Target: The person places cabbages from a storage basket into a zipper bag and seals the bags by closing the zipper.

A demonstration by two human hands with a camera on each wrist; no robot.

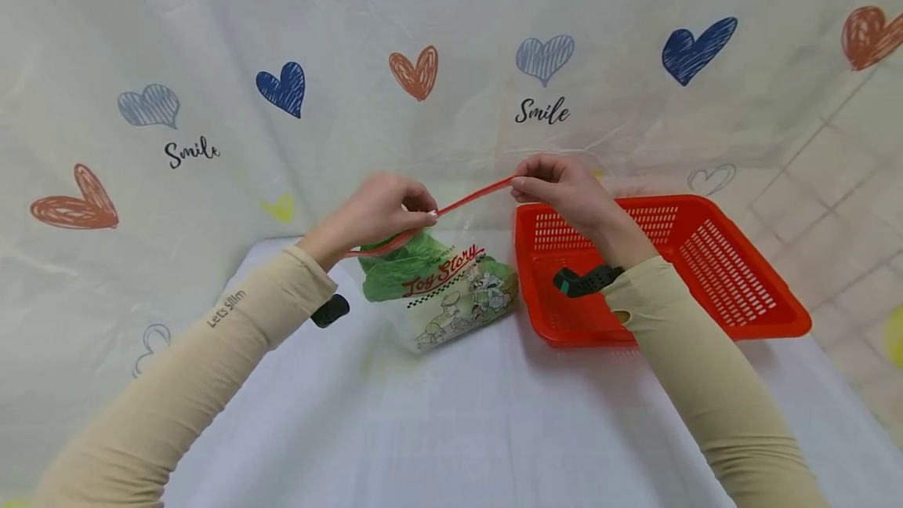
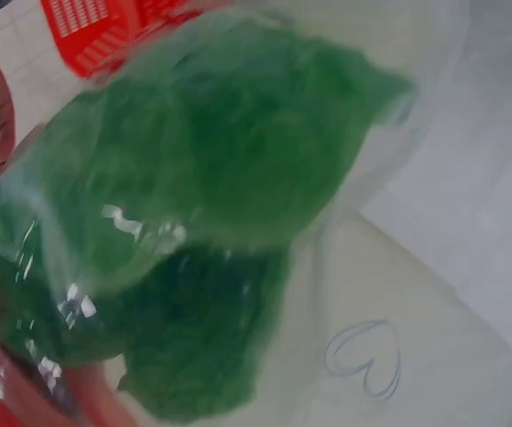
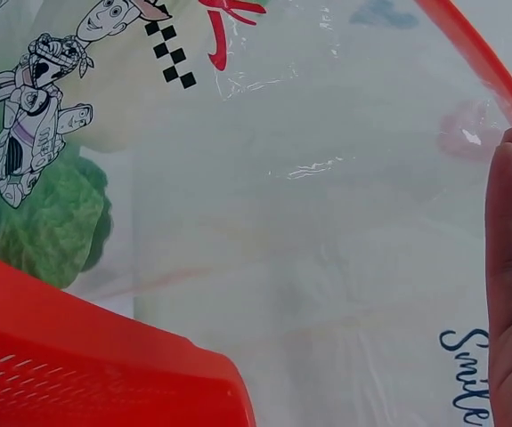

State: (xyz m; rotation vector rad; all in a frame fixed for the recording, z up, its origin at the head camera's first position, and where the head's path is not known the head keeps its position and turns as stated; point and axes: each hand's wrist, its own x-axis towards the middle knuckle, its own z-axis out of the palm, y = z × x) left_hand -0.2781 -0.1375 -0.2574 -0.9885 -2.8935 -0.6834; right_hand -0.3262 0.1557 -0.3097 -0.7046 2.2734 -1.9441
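Note:
A clear zip bag (image 1: 462, 306) with Toy Story print hangs slanted above the white table, its red zip strip (image 1: 474, 196) along the top. Green lettuce leaves (image 1: 395, 279) fill its left part and lower right corner. My left hand (image 1: 381, 206) pinches the strip near its middle between thumb and fingers. At the strip's right end, my right hand (image 1: 560, 185) pinches the corner, higher than the left. The left wrist view shows the lettuce (image 2: 238, 151) pressed against the plastic. In the right wrist view the bag's upper part (image 3: 282, 196) lies flat beside my right thumb.
A red plastic basket (image 1: 557, 328) with slotted walls stands on the table to the right, under my right wrist. The white table (image 1: 451, 429) stretches toward me. Behind it hangs a pale sheet (image 1: 339, 14) printed with hearts and the word Smile.

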